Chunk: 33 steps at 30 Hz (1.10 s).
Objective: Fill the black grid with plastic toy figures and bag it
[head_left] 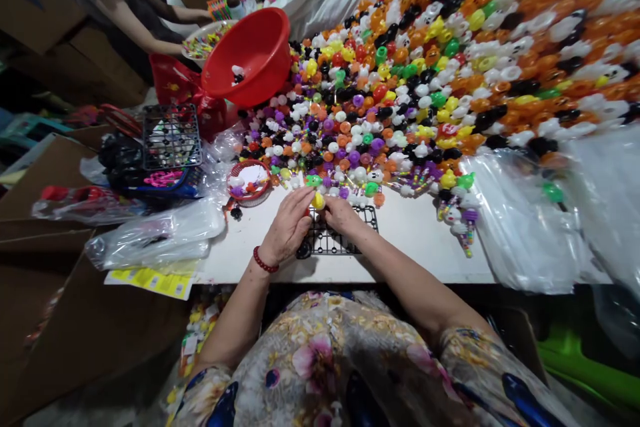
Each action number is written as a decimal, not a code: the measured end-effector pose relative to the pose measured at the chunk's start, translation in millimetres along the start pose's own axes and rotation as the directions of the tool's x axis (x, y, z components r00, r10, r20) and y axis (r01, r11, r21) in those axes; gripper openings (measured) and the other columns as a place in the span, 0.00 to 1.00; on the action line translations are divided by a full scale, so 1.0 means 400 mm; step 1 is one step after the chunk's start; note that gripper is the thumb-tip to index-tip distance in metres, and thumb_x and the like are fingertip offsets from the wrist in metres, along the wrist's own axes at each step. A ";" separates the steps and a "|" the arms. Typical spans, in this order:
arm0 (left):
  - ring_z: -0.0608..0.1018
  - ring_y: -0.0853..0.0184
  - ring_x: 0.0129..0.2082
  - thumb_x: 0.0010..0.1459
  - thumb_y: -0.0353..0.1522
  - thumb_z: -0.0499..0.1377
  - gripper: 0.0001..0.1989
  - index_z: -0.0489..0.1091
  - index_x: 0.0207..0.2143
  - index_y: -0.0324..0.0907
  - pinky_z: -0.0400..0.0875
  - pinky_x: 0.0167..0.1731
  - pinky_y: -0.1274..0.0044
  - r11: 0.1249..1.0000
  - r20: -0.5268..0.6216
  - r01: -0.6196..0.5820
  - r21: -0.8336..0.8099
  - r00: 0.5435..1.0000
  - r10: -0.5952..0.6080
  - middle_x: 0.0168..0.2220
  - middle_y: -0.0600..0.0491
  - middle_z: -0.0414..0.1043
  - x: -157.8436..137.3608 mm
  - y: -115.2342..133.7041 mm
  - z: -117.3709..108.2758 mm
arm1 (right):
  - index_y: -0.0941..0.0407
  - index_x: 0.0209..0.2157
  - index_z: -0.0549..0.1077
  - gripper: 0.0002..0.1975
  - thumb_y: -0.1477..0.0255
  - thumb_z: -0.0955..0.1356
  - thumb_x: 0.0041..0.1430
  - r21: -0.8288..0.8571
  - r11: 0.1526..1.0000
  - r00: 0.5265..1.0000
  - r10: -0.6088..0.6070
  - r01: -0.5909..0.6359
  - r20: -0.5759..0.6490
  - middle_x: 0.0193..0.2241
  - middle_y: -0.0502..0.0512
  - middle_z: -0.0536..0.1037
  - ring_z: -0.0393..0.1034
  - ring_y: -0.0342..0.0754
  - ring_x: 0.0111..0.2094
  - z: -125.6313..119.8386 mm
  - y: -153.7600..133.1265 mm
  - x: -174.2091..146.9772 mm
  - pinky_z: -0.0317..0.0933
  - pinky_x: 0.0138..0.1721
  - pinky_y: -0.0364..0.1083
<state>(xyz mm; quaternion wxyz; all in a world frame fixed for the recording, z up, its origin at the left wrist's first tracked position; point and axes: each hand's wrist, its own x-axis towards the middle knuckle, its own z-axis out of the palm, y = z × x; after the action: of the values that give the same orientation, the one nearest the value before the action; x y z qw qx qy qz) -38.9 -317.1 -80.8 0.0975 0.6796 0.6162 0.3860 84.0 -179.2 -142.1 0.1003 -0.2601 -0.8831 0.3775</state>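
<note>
My left hand (290,223) is over the left end of a black grid rack (340,241) on the white table. Its fingers are held together and curve toward a small yellow plastic figure (318,200). A bit of red shows beside its thumb, and its grasp is partly hidden. My right hand (343,216) is closed, with its fingertips at the yellow figure, above the rack. A round black piece (303,250) is at the rack's lower left corner. Just beyond my hands lies a green figure (314,181) at the edge of a large heap of small plastic figures (350,127).
A red basket (250,199) with a few pieces is left of my hands. Behind it are a red basin (270,47) and another rack (173,137). Plastic bags (520,227) lie on the right, with bead-filled sticks (463,227) beside them. A person's arm (135,30) reaches into a bowl.
</note>
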 end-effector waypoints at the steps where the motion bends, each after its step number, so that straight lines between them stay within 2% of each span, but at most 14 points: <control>1: 0.64 0.57 0.65 0.69 0.45 0.42 0.28 0.59 0.65 0.44 0.55 0.65 0.61 1.000 0.003 -0.003 0.011 1.000 0.003 0.64 0.43 0.63 0.000 -0.001 0.002 | 0.58 0.39 0.74 0.09 0.80 0.64 0.58 -0.009 1.000 1.000 0.011 -0.011 -0.007 0.38 0.59 0.79 0.72 0.51 0.40 0.006 -0.004 0.000 0.62 0.43 0.46; 4: 0.63 0.59 0.65 0.70 0.45 0.42 0.27 0.59 0.65 0.47 0.55 0.65 0.62 0.999 -0.030 -0.008 0.053 1.000 0.009 0.64 0.46 0.62 0.000 -0.003 0.005 | 0.58 0.39 0.74 0.09 0.80 0.65 0.59 0.004 0.999 0.999 0.047 -0.047 -0.019 0.38 0.58 0.79 0.71 0.51 0.42 0.021 -0.023 -0.001 0.62 0.44 0.45; 7: 0.59 0.59 0.67 0.70 0.44 0.41 0.26 0.57 0.66 0.49 0.53 0.67 0.63 0.997 -0.052 -0.008 0.079 0.999 0.012 0.66 0.49 0.59 -0.004 -0.005 -0.002 | 0.57 0.40 0.74 0.09 0.79 0.67 0.58 0.070 0.996 0.997 0.061 -0.058 -0.048 0.39 0.56 0.78 0.71 0.49 0.41 0.005 -0.023 -0.019 0.63 0.44 0.45; 10: 0.60 0.61 0.67 0.70 0.43 0.41 0.25 0.58 0.66 0.51 0.53 0.67 0.65 0.998 -0.083 -0.002 0.065 0.997 0.007 0.67 0.50 0.58 -0.025 -0.002 -0.018 | 0.56 0.45 0.73 0.11 0.75 0.68 0.59 0.119 0.991 0.970 0.088 -0.062 -0.226 0.42 0.56 0.76 0.71 0.47 0.40 -0.063 0.019 -0.094 0.64 0.44 0.46; 11: 0.60 0.61 0.67 0.70 0.43 0.41 0.25 0.59 0.65 0.51 0.53 0.67 0.65 0.998 -0.099 0.015 0.059 0.995 -0.009 0.66 0.50 0.59 -0.036 0.000 -0.023 | 0.57 0.45 0.72 0.10 0.73 0.68 0.61 0.109 0.990 0.940 0.119 -0.088 -0.320 0.41 0.57 0.76 0.70 0.48 0.39 -0.095 0.043 -0.132 0.64 0.43 0.47; 12: 0.61 0.62 0.66 0.70 0.43 0.42 0.24 0.60 0.65 0.50 0.53 0.67 0.66 0.998 -0.114 0.039 0.052 0.993 -0.032 0.66 0.50 0.60 -0.047 0.001 -0.026 | 0.57 0.43 0.72 0.08 0.71 0.66 0.63 0.088 0.983 0.887 0.186 -0.164 -0.422 0.40 0.57 0.75 0.70 0.48 0.37 -0.132 0.072 -0.171 0.65 0.42 0.48; 14: 0.63 0.62 0.65 0.70 0.43 0.42 0.24 0.62 0.63 0.49 0.54 0.67 0.66 0.995 -0.144 0.097 0.029 0.985 -0.092 0.64 0.49 0.62 -0.068 -0.001 -0.026 | 0.58 0.42 0.71 0.09 0.68 0.66 0.63 0.037 0.923 0.715 0.322 -0.383 -0.621 0.37 0.58 0.73 0.68 0.49 0.34 -0.206 0.131 -0.245 0.65 0.38 0.49; 15: 0.64 0.62 0.65 0.70 0.44 0.42 0.25 0.63 0.63 0.48 0.55 0.66 0.66 0.992 -0.157 0.124 0.012 0.980 -0.120 0.64 0.49 0.63 -0.077 -0.003 -0.023 | 0.59 0.41 0.71 0.09 0.68 0.67 0.62 0.000 0.877 0.635 0.347 -0.480 -0.690 0.39 0.60 0.73 0.68 0.51 0.35 -0.240 0.158 -0.275 0.64 0.39 0.50; 17: 0.65 0.62 0.64 0.70 0.45 0.42 0.25 0.65 0.61 0.46 0.56 0.66 0.66 0.987 -0.172 0.161 -0.030 0.971 -0.164 0.63 0.48 0.64 -0.087 -0.009 -0.011 | 0.60 0.40 0.72 0.12 0.67 0.70 0.59 -0.043 0.763 0.531 0.408 -0.645 -0.743 0.42 0.63 0.71 0.68 0.52 0.37 -0.296 0.197 -0.314 0.63 0.39 0.50; 18: 0.66 0.62 0.63 0.70 0.45 0.42 0.26 0.65 0.61 0.46 0.56 0.66 0.66 0.984 -0.177 0.173 -0.051 0.968 -0.179 0.62 0.47 0.65 -0.088 -0.011 -0.004 | 0.61 0.40 0.72 0.13 0.67 0.71 0.58 -0.059 0.711 0.508 0.439 -0.701 -0.741 0.43 0.64 0.70 0.69 0.52 0.37 -0.316 0.208 -0.322 0.63 0.39 0.50; 21: 0.66 0.62 0.63 0.69 0.47 0.41 0.28 0.65 0.61 0.45 0.56 0.66 0.65 0.977 -0.200 0.186 -0.106 0.958 -0.204 0.62 0.47 0.65 -0.085 -0.007 0.018 | 0.61 0.37 0.75 0.11 0.66 0.70 0.59 -0.078 0.634 0.500 0.522 -0.769 -0.691 0.44 0.64 0.69 0.69 0.51 0.36 -0.349 0.222 -0.315 0.62 0.39 0.48; 26: 0.66 0.61 0.64 0.68 0.49 0.42 0.28 0.65 0.61 0.45 0.57 0.66 0.65 0.968 -0.193 0.204 -0.143 0.954 -0.230 0.63 0.46 0.64 -0.084 0.015 0.032 | 0.60 0.34 0.77 0.11 0.71 0.64 0.62 -0.011 0.656 0.485 0.545 -0.755 -0.684 0.37 0.62 0.72 0.68 0.52 0.37 -0.349 0.241 -0.294 0.61 0.40 0.48; 29: 0.66 0.61 0.64 0.69 0.47 0.42 0.28 0.64 0.62 0.45 0.58 0.65 0.65 0.966 -0.184 0.207 -0.154 0.955 -0.234 0.63 0.46 0.64 -0.089 0.019 0.034 | 0.61 0.35 0.77 0.12 0.69 0.64 0.62 -0.086 0.690 0.536 0.472 -0.719 -0.700 0.37 0.64 0.73 0.68 0.53 0.38 -0.327 0.249 -0.292 0.61 0.40 0.49; 33: 0.66 0.61 0.64 0.69 0.47 0.42 0.27 0.63 0.63 0.46 0.58 0.65 0.65 0.971 -0.180 0.187 -0.150 0.960 -0.213 0.63 0.46 0.64 -0.092 0.014 0.038 | 0.62 0.35 0.77 0.11 0.70 0.65 0.63 -0.203 0.668 0.595 0.431 -0.716 -0.679 0.40 0.66 0.73 0.69 0.53 0.38 -0.300 0.235 -0.279 0.61 0.39 0.49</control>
<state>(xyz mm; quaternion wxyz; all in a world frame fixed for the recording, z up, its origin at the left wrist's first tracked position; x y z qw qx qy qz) -22.8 -346.5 -102.6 0.1197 0.5647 0.6616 0.4785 259.0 -110.6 -124.0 0.1673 -0.6559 -0.7325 0.0720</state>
